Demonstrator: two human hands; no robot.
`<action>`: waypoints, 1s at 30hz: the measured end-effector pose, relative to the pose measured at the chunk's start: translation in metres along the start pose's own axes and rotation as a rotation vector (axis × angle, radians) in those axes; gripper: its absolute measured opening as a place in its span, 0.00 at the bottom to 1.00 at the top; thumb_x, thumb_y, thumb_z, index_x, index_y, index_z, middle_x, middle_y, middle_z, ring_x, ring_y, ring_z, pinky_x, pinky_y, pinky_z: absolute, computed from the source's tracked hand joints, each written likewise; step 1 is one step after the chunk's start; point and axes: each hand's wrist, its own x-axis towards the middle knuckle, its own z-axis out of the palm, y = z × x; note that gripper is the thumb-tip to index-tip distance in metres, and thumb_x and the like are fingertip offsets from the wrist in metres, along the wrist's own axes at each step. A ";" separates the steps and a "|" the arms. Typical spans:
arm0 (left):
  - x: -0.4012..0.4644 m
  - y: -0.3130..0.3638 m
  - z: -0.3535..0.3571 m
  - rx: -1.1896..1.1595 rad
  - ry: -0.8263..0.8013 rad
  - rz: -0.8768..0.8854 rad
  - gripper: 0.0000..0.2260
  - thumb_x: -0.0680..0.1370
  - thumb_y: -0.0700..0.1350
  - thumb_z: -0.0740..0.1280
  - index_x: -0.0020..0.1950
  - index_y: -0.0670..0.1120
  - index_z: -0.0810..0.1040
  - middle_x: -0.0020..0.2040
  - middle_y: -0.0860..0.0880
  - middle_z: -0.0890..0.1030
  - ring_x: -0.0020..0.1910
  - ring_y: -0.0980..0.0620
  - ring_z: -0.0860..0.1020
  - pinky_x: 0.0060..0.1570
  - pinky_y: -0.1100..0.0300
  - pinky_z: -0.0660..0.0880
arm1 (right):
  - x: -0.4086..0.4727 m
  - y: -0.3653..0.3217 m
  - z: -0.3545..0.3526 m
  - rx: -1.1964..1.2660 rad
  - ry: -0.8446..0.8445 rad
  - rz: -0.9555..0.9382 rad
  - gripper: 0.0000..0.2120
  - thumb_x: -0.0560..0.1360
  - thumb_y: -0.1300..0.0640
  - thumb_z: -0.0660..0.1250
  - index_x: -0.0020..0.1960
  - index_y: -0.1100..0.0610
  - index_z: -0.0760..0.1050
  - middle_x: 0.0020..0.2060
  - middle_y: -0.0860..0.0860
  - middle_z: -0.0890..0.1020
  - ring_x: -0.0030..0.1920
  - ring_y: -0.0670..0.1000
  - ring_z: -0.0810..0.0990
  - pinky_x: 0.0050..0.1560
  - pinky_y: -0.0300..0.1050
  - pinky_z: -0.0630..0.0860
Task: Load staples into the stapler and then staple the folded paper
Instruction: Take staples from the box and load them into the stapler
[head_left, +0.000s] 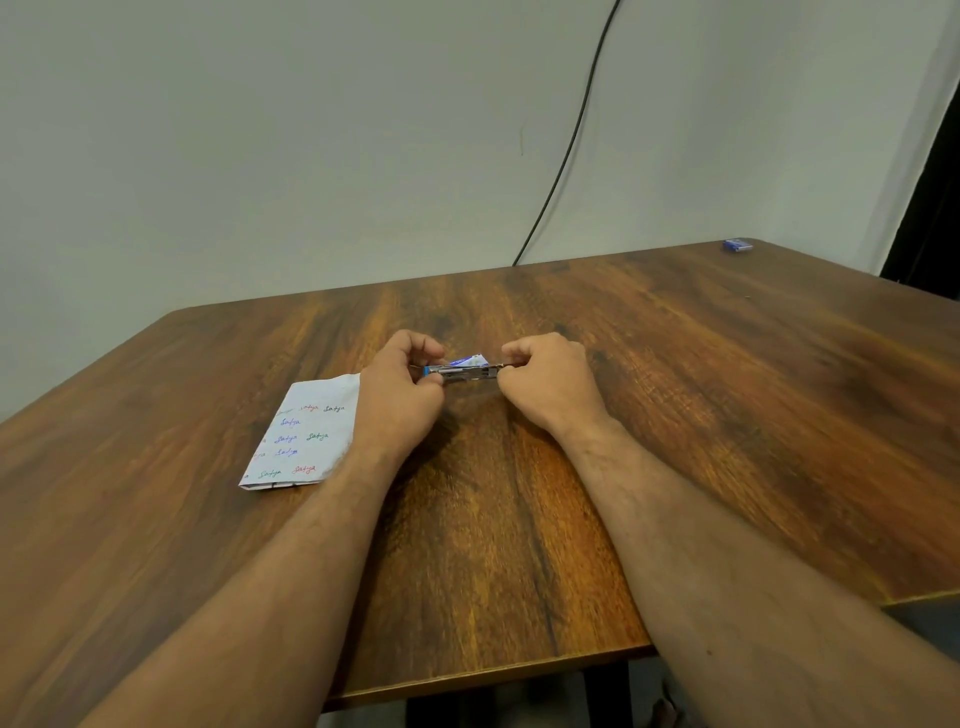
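A small blue and metal stapler (462, 372) is held level just above the wooden table (675, 415), between both hands. My left hand (400, 387) pinches its left end and my right hand (550, 382) pinches its right end. Behind the stapler a small blue and white staple box (469, 359) peeks out. The folded paper (306, 436), white with coloured handwriting, lies flat on the table left of my left wrist, partly covered by it. Whether the stapler holds staples is too small to tell.
Another small blue box (738, 245) lies at the table's far right corner. A black cable (566, 140) hangs down the wall behind the table. The table's near edge runs just under my forearms, with a cut-in corner at the right.
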 end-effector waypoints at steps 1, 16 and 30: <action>0.000 0.000 0.001 0.003 0.003 0.008 0.17 0.74 0.32 0.66 0.46 0.55 0.76 0.46 0.55 0.83 0.47 0.53 0.81 0.50 0.55 0.79 | 0.000 -0.001 0.000 -0.003 -0.004 0.005 0.15 0.68 0.59 0.66 0.51 0.55 0.87 0.48 0.51 0.88 0.51 0.52 0.83 0.57 0.40 0.74; -0.006 0.008 0.002 0.268 0.035 0.312 0.16 0.76 0.38 0.68 0.62 0.51 0.80 0.53 0.55 0.78 0.50 0.61 0.76 0.53 0.71 0.72 | 0.000 -0.001 -0.006 0.018 0.087 -0.306 0.18 0.78 0.61 0.69 0.67 0.55 0.79 0.58 0.48 0.79 0.54 0.42 0.80 0.58 0.30 0.76; 0.000 0.004 0.004 0.335 -0.008 0.220 0.13 0.79 0.40 0.68 0.61 0.50 0.82 0.57 0.52 0.84 0.52 0.59 0.76 0.55 0.64 0.69 | 0.000 -0.002 -0.004 0.041 0.066 -0.234 0.16 0.79 0.63 0.68 0.64 0.53 0.80 0.60 0.51 0.80 0.52 0.43 0.82 0.58 0.37 0.80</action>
